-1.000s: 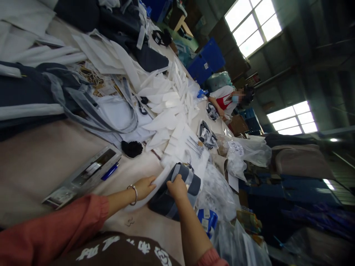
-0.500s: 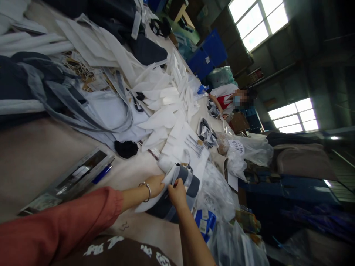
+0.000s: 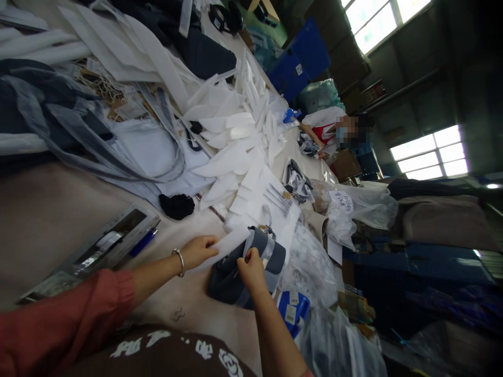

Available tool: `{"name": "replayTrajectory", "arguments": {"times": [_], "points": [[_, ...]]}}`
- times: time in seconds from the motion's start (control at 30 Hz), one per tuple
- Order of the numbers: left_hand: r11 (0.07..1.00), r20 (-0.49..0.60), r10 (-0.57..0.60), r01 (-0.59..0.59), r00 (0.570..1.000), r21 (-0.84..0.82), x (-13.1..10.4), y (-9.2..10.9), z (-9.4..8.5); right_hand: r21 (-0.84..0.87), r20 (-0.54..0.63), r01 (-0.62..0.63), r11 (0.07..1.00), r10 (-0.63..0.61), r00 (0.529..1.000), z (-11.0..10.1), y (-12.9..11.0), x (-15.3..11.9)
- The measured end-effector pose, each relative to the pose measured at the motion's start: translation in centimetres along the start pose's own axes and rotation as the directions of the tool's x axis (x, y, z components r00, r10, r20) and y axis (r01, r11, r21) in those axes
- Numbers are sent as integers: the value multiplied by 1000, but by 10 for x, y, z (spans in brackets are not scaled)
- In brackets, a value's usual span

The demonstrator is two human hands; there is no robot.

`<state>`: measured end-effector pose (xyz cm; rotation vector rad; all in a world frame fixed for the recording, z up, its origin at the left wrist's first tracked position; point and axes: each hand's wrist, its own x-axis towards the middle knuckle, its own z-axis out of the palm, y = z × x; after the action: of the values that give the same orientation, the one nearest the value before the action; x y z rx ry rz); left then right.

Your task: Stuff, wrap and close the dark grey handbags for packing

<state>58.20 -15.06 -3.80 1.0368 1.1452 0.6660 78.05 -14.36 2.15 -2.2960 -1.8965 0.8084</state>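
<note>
A dark grey fabric bag with light grey straps lies on the table in front of me. My right hand is closed in a pinch at its upper edge. To the left, my left hand, with a bracelet at the wrist, has its fingers closed on a thin white sheet. That sheet reaches from my fingertips toward the bag's opening; its far end is hard to make out. Beyond the bag lies a white printed sheet.
Loose white sheets heap up in the middle. A clear box, a blue pen and a black scrunched cloth lie left. Plastic bags and a blue tape dispenser are right. A co-worker sits across.
My left hand has moved left, away from the bag, drawing the white sheet with it. My right hand stays at the bag's edge. The view has shifted slightly.
</note>
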Motion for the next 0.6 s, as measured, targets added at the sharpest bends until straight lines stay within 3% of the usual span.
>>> {"name": "replayTrajectory", "arguments": {"times": [0.1, 0.23, 0.3, 0.47, 0.6], "points": [[988, -55, -33, 24, 998, -154, -1, -1, -6, -20, 6, -12, 1000, 12, 1000, 0, -2, 0], [999, 142, -7, -1, 990, 52, -8, 1, 5, -3, -7, -5, 1000, 5, 1000, 1, -1, 0], [990, 191, -17, -9, 981, 137, -12, 3, 15, 16, -13, -4, 1000, 4, 1000, 2, 1, 1], [921, 53, 116, -127, 992, 369, -6, 15, 39, 47, -13, -3, 999, 4, 1000, 2, 6, -1], [902, -27, 115, -93, 993, 423, 14, 24, 50, 67, 7, 14, 998, -14, 1000, -3, 5, -5]]}}
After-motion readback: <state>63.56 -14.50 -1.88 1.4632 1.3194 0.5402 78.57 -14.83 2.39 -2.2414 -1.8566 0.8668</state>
